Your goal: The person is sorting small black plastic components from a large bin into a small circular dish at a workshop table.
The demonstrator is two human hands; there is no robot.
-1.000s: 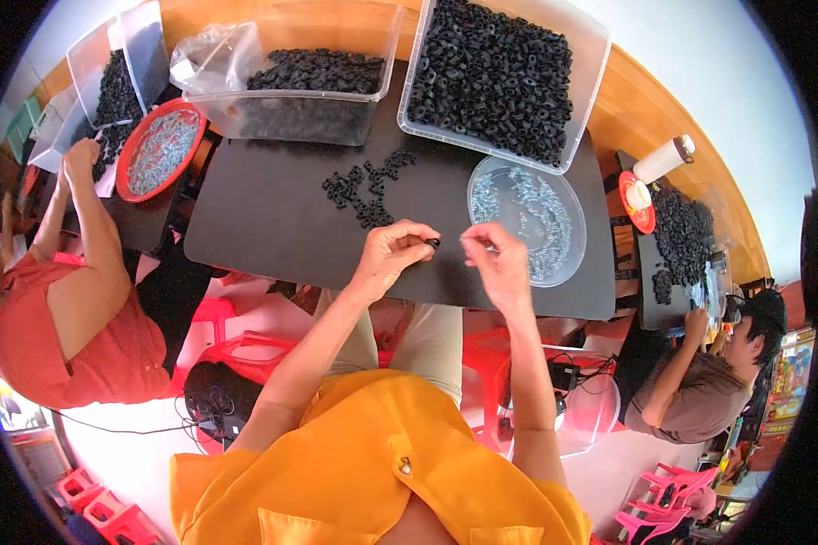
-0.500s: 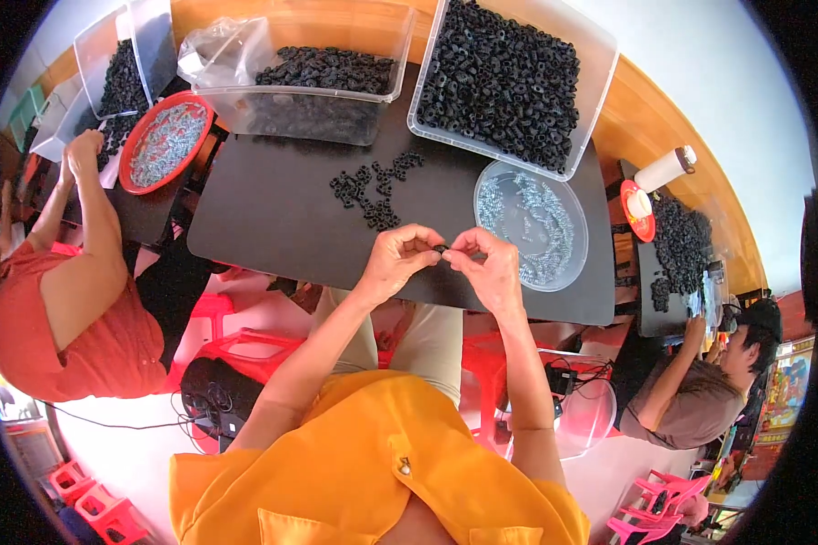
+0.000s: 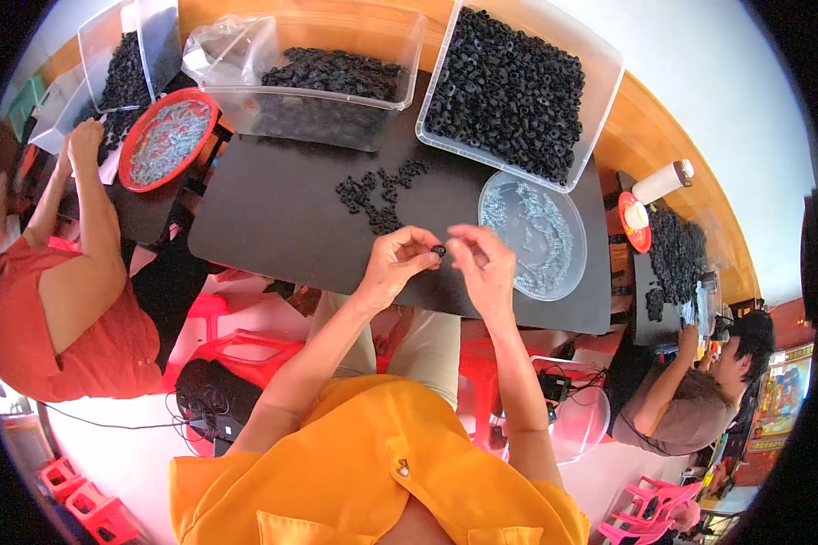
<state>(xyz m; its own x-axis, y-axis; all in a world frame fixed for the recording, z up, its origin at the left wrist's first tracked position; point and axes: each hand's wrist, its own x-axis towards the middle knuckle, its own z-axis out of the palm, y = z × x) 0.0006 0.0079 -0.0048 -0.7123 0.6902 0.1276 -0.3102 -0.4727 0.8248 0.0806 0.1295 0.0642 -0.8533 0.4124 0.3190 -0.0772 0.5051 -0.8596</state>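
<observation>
Between the thumb and fingertips of my left hand (image 3: 398, 265) is a small black ring-shaped part (image 3: 439, 250), above the table's near edge. Just to its right hovers my right hand (image 3: 483, 268), off the part, its fingers slightly apart and a little blurred; I see nothing in them. A loose group of small black parts (image 3: 384, 218) lies on the dark table (image 3: 273, 200) beyond my left hand. Right of my right hand sits a shallow, clear round tray (image 3: 529, 238) holding many small, shiny, clear or silvery pieces.
At the back stand two clear bins, a right one (image 3: 433, 136) and a left one (image 3: 318, 98), both full of black parts. A red basin (image 3: 211, 123) of silvery pieces is at left. People sit at side tables, one in a red top (image 3: 73, 318), another in brown (image 3: 677, 409).
My right hand has let go of the black part and drawn slightly away from it. My left hand keeps hold of the part. The view has shifted slightly.
</observation>
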